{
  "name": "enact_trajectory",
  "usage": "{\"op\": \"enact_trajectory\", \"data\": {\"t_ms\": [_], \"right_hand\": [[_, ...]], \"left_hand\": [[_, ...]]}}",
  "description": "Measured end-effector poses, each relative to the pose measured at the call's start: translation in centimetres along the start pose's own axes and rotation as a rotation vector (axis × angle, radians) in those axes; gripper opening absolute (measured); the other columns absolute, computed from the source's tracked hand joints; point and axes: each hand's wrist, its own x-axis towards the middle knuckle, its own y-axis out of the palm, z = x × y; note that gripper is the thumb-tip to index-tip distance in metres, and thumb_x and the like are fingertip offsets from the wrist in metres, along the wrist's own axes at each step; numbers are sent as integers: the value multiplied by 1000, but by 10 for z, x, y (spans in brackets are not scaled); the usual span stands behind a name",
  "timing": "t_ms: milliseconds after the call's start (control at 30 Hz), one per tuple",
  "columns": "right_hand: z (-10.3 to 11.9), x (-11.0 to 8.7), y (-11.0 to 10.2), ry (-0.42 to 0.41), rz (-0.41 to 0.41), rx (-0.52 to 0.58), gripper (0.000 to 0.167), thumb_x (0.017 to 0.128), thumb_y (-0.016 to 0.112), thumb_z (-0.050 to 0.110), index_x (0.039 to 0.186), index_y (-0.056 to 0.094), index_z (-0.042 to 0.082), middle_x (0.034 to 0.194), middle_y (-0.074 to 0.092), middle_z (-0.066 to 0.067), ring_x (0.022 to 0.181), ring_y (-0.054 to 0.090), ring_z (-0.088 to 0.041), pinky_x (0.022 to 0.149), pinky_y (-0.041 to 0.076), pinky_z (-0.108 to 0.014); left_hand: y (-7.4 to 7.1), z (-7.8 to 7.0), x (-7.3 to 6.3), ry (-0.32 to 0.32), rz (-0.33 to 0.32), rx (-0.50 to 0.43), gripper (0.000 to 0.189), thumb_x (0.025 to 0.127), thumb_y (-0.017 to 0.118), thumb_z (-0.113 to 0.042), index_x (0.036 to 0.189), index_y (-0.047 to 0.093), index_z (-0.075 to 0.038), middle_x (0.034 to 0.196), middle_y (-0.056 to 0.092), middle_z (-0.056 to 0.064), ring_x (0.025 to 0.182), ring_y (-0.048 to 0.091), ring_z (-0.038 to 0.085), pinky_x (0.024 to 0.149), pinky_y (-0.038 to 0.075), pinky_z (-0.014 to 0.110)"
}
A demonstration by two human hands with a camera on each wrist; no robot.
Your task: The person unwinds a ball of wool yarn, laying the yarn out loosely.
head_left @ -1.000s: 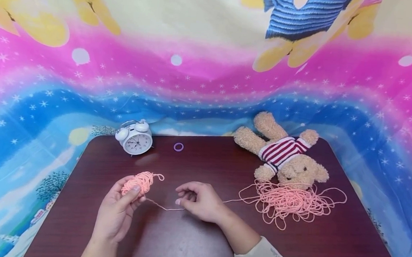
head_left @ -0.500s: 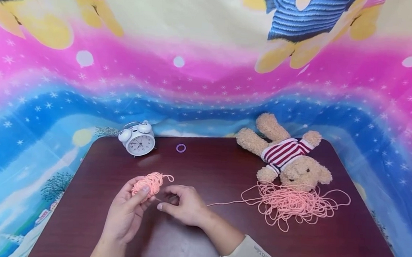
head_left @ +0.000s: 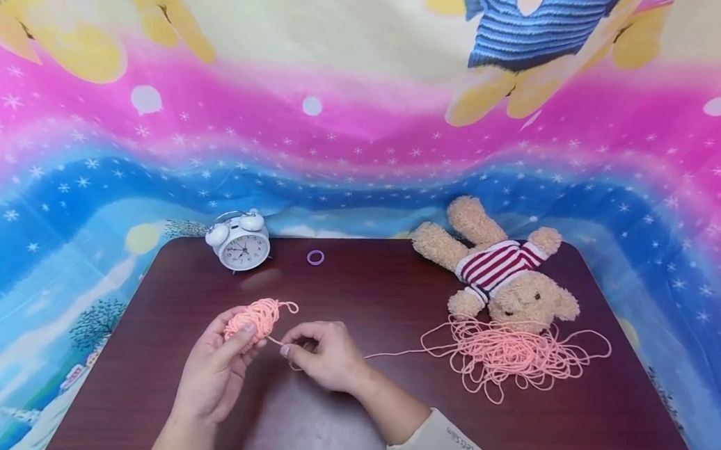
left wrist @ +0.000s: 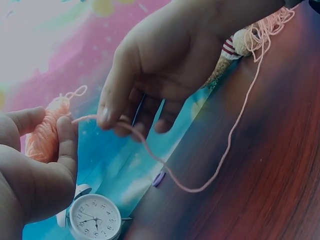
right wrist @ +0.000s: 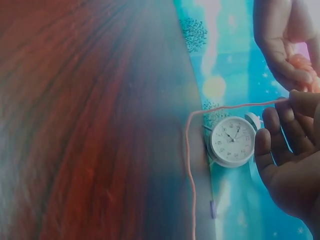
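My left hand (head_left: 215, 368) grips a small wound bundle of peach yarn (head_left: 255, 321) between thumb and fingers, a short loop sticking out at its top. Close to its right, my right hand (head_left: 326, 358) pinches the yarn strand (left wrist: 85, 119) between thumb and forefinger, a short way from the bundle. From the pinch the strand sags in a loose curve, seen in the left wrist view, and runs right to a tangled heap of the same yarn (head_left: 515, 354) on the table. In the right wrist view the other fingers (right wrist: 272, 125) of the right hand are spread loosely.
A white twin-bell alarm clock (head_left: 242, 245) stands at the back left of the dark wooden table (head_left: 355, 294). Right of it lies a purple ring (head_left: 315, 257). A teddy bear (head_left: 498, 269) in a striped shirt lies at the back right, its head against the yarn heap. A printed cloth (head_left: 354, 134) hangs behind.
My right hand has moved left along the strand toward the bundle, and its thumb and forefinger have come together on the yarn. The left hand keeps its hold on the bundle.
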Motion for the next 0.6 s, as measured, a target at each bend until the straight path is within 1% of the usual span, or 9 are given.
{"op": "enact_trajectory", "data": {"t_ms": [100, 233, 333, 467, 533, 600], "right_hand": [[0, -2, -7, 9, -10, 8, 3, 94, 76, 16, 95, 79, 15, 76, 71, 11, 63, 65, 1, 59, 55, -18], [1, -4, -18, 15, -28, -30, 5, 94, 76, 19, 96, 79, 15, 80, 71, 13, 66, 64, -3, 61, 55, -20], [2, -5, -26, 17, -39, -50, 7, 94, 76, 19, 97, 80, 14, 82, 71, 13, 68, 63, -5, 62, 55, -21], [2, -6, -37, 14, -62, -59, 5, 94, 76, 17, 97, 79, 15, 83, 71, 13, 68, 63, -6, 63, 55, -23], [1, -6, -42, 17, -76, -54, 5, 94, 76, 17, 97, 79, 15, 83, 71, 13, 69, 64, -8, 63, 56, -25], [1, -5, -47, 24, -90, -43, 4, 94, 76, 17, 96, 78, 15, 82, 71, 12, 69, 65, -11, 63, 56, -27]], "left_hand": [[-2, 0, 0, 5, -14, 9, 25, 104, 57, 0, 128, 52, -6, 111, 63, 3, 91, 66, 9, 82, 58, 21], [-5, 0, 0, 14, -26, 13, 24, 103, 58, 3, 126, 54, -6, 110, 64, 3, 90, 66, 10, 82, 58, 22], [-7, 0, 1, 15, -24, 10, 25, 103, 58, 4, 126, 55, -5, 110, 64, 3, 91, 66, 10, 82, 58, 22], [-10, 1, 0, 2, -6, 15, 30, 102, 58, 4, 131, 53, -3, 111, 65, 3, 91, 67, 10, 82, 58, 22], [-11, 2, 0, -10, -6, 29, 33, 102, 58, 5, 134, 52, -3, 110, 66, 2, 90, 67, 10, 81, 58, 22], [-12, 2, -2, -16, -7, 42, 36, 102, 59, 5, 135, 51, -4, 114, 69, 2, 92, 68, 10, 80, 58, 23]]}}
